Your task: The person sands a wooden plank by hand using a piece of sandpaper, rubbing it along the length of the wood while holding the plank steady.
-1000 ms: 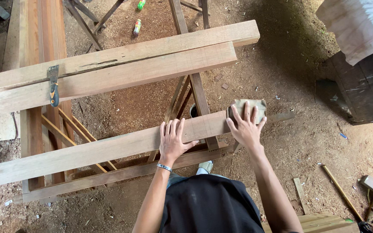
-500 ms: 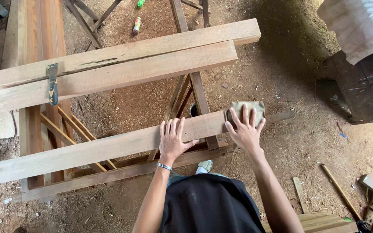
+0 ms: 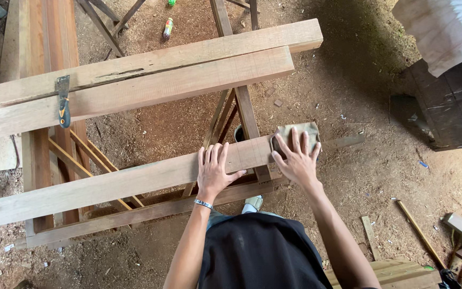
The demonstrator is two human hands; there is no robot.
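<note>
My left hand (image 3: 214, 172) lies flat, fingers spread, on a long wooden plank (image 3: 108, 184) that rests across a wooden trestle frame (image 3: 244, 109). My right hand (image 3: 295, 158) presses a sheet of sandpaper (image 3: 298, 132) over the plank's right end, fingers splayed on top of it. A bracelet sits on my left wrist.
Two thicker beams (image 3: 151, 80) lie across the frame farther back, with a scraper tool (image 3: 63, 101) hanging over them. Upright boards (image 3: 44, 37) stand at left. Sawdust covers the dirt floor (image 3: 359, 176). A dark wooden block (image 3: 450, 107) is at right; offcuts (image 3: 418, 233) lie at lower right.
My right hand with the sandpaper has shifted slightly along the plank's end. The left hand stays in place on the plank.
</note>
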